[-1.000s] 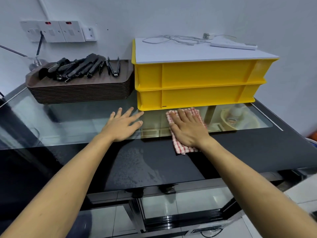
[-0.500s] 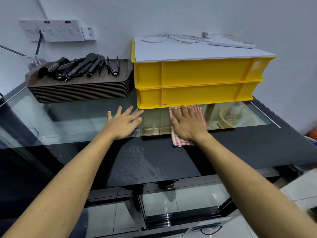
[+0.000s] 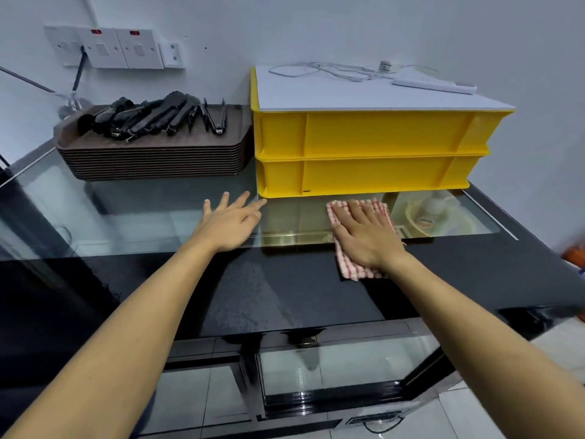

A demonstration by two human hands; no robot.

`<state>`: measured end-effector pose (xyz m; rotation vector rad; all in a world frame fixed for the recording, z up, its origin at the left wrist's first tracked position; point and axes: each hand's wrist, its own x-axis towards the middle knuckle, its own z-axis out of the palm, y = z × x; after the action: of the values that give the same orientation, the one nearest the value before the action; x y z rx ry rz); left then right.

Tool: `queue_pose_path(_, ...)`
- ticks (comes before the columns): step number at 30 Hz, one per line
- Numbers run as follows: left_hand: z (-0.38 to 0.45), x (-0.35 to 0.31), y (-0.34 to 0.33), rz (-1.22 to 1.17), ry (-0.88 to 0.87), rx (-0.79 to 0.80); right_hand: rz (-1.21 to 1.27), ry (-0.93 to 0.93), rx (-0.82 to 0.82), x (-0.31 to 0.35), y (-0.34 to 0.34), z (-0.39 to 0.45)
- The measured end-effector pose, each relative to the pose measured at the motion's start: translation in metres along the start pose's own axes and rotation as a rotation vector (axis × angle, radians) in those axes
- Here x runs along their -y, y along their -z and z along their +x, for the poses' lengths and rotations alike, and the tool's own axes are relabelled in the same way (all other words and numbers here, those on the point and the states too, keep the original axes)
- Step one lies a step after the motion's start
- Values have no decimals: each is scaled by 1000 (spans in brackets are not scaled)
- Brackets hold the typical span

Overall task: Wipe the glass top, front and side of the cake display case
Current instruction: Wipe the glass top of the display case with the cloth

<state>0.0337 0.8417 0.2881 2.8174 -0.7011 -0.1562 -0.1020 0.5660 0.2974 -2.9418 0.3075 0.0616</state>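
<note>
The cake display case has a glass top with a black band along its near side and glass front panels below. My right hand presses flat on a red-and-white checked cloth lying across the edge between clear glass and black band, just in front of the yellow crates. My left hand rests palm down on the glass with fingers spread, holding nothing, its fingertips near the crates' left corner. Wet smears show on the black band between my arms.
Two stacked yellow crates with a white lid, cables and a power strip stand at the back right. A stack of brown trays carrying several black tongs stands at the back left. Wall sockets are above.
My right hand has slid the cloth to the right along the front of the yellow crates. My left hand has stayed in about the same place on the glass.
</note>
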Motion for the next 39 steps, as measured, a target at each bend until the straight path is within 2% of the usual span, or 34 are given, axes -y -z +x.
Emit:
queue_pose_path(3,2,1,3,-14,-13,24,30,-25,2,50,-9,19)
queue_pose_path(6,3,13,10,-2,-57,51,-25,261,-6,102,-25,-22)
queue_pose_path(8,1,27,12,11,-70,46,-20,475,7,105,-27,-65)
queue_pose_path(9,-1,33,12,14,-65,36,-13,523,18,92,-25,-75)
queue_pose_path(11,-4,38,10,29,-41,22,-82,468,2,52,-20,-67)
queue_pose_path(14,-5,36,8,36,-11,17,-101,131,-52,-2,-8,-18)
queue_pose_path(15,-5,35,9,36,-8,19,-52,23,-48,-4,-6,-5)
queue_pose_path(17,-4,35,10,31,-8,23,22,-73,-42,20,-6,14)
queue_pose_path(19,-4,36,10,9,-15,17,34,-17,-20,65,-12,17)
queue_pose_path(22,-4,44,13,-42,-49,9,16,213,2,130,-26,-15)
queue_pose_path(24,-4,58,16,-45,-69,-2,9,367,-10,146,-34,-52)
queue_pose_path(26,-8,69,17,-42,-74,-8,39,448,5,127,-33,-78)
queue_pose_path(28,-9,71,15,-21,-74,-18,9,362,-8,87,-25,-68)
queue_pose_path(31,-9,67,15,-19,-56,-18,-29,60,-48,42,-10,-15)
queue_pose_path(34,-9,68,15,-11,-43,-19,57,-114,-49,72,-13,22)
queue_pose_path(36,-8,69,15,-5,-41,-14,71,-65,-28,115,-22,27)
queue_pose_path(39,-8,69,15,-10,-43,-11,31,201,16,164,-35,1)
